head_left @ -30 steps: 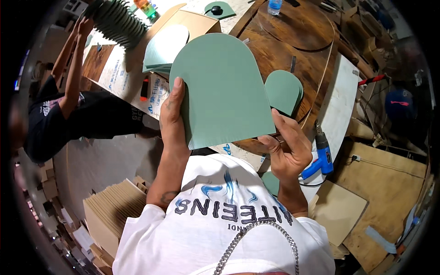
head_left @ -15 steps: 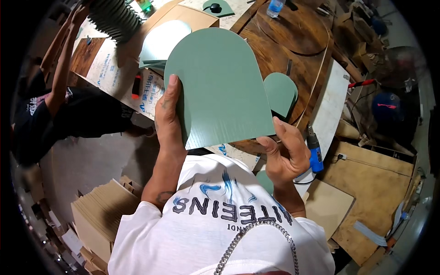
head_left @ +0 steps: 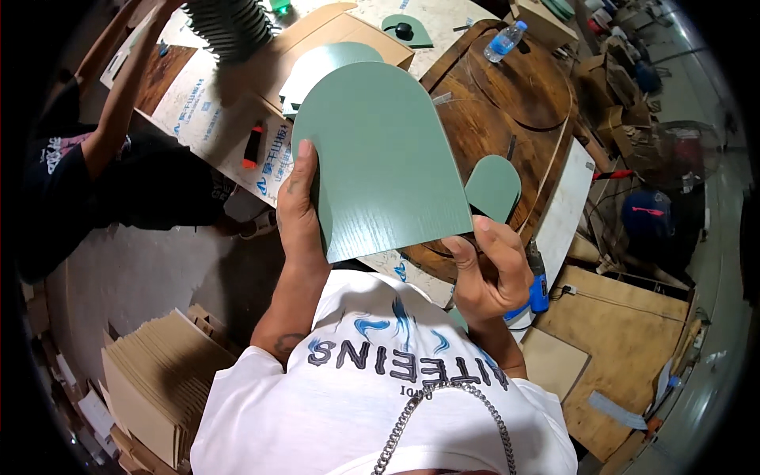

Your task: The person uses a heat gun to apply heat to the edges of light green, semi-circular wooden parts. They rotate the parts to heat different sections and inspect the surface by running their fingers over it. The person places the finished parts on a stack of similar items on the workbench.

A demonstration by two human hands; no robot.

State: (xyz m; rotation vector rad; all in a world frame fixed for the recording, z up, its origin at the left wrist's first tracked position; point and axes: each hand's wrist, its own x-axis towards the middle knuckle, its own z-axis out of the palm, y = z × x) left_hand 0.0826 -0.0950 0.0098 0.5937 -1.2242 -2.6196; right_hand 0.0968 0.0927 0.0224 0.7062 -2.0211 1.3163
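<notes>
A green arched panel (head_left: 384, 162), with a rounded top and a straight lower edge, is held up in front of my chest. My left hand (head_left: 298, 210) is closed on its left edge, thumb lying over the front face; the fingers behind are hidden. At the lower right corner, my right hand (head_left: 495, 273) has its thumb against the bottom edge and its index finger at the side, gripping the corner. Behind the panel, a stack of similar pale green panels (head_left: 336, 54) lies on a cardboard box (head_left: 392, 59). Smaller green arched pieces (head_left: 492, 187) rest to the right.
A brown wooden top (head_left: 467, 119) bears a water bottle (head_left: 505, 41). An orange-and-black tool (head_left: 253, 147) lies on the printed board (head_left: 226, 142). A blue heat gun (head_left: 538, 291) is beside my right hand. At left stands another person (head_left: 134, 174); stacked brown boards (head_left: 150, 372) are below.
The table and surroundings have shifted in the picture as my view turned slightly. The panel stays in both hands, almost unchanged in tilt. At left, the other person's arms have shifted slightly.
</notes>
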